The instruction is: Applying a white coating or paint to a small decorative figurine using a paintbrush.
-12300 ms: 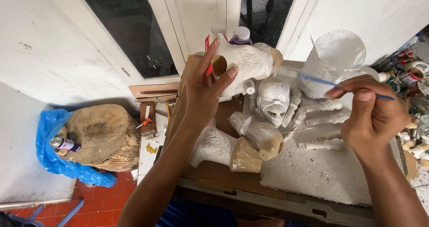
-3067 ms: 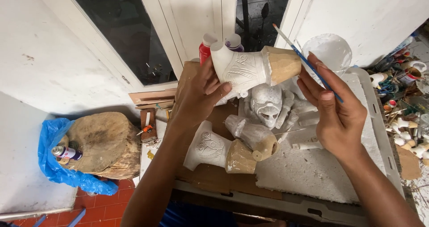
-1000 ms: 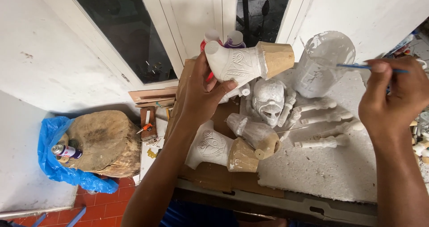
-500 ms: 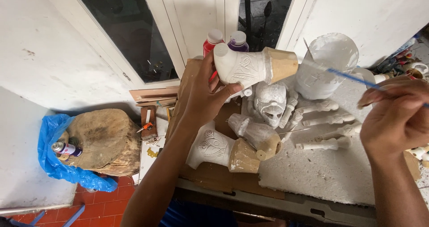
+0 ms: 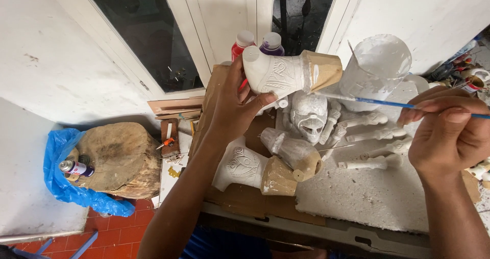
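My left hand [image 5: 234, 106] grips a white-painted carved figurine [image 5: 286, 72] with a bare tan base, held up sideways over the table. My right hand [image 5: 446, 129] pinches a thin blue-handled paintbrush [image 5: 377, 102]. The brush tip touches the figurine just below its tan base. Behind the brush stands a white paint-coated container [image 5: 375, 70].
On the table lie a white skull piece [image 5: 309, 116], two more white figurines [image 5: 255, 167] with tan bases, and several white bone-shaped pieces [image 5: 372, 139] on a white slab [image 5: 367, 198]. Red and purple paint bottles [image 5: 258, 42] stand behind. A wood stump [image 5: 117, 159] on blue plastic sits on the floor at left.
My right hand has swung the brush back from the white container to the figurine's underside. My left hand has kept the figurine raised.
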